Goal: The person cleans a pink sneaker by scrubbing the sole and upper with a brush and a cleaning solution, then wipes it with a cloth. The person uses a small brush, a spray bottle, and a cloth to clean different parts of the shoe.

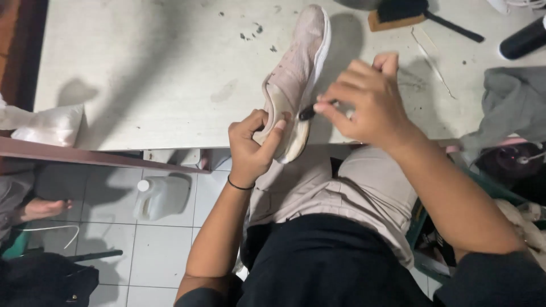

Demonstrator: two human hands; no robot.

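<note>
The left hand (250, 145) is clenched around the heel of a pale pink sneaker (296, 79), thumb pressed on the inside of the heel collar and fingers curled around its back. The sneaker lies tilted on its side at the near edge of the table (159, 74), heel hanging just past the edge above the person's lap, toe pointing far, white sole turned to the right. The right hand (369, 102) pinches a small black-tipped tool (309, 112), apparently a little brush, between thumb and fingertips; its dark end touches the sole edge near the heel. Its grip is closed on that tool.

The table is whitish, scuffed and speckled with dark flecks. At its far edge lies a wooden-backed brush with black bristles (398, 14), and to its right a black cylindrical container (523, 40). A grey cloth (512, 105) is bunched at the right. A white bag (48, 125) sits at the left near edge. On the tiled floor under the table stands a translucent plastic jug (162, 196). Another person's bare foot (42, 207) shows at the far left.
</note>
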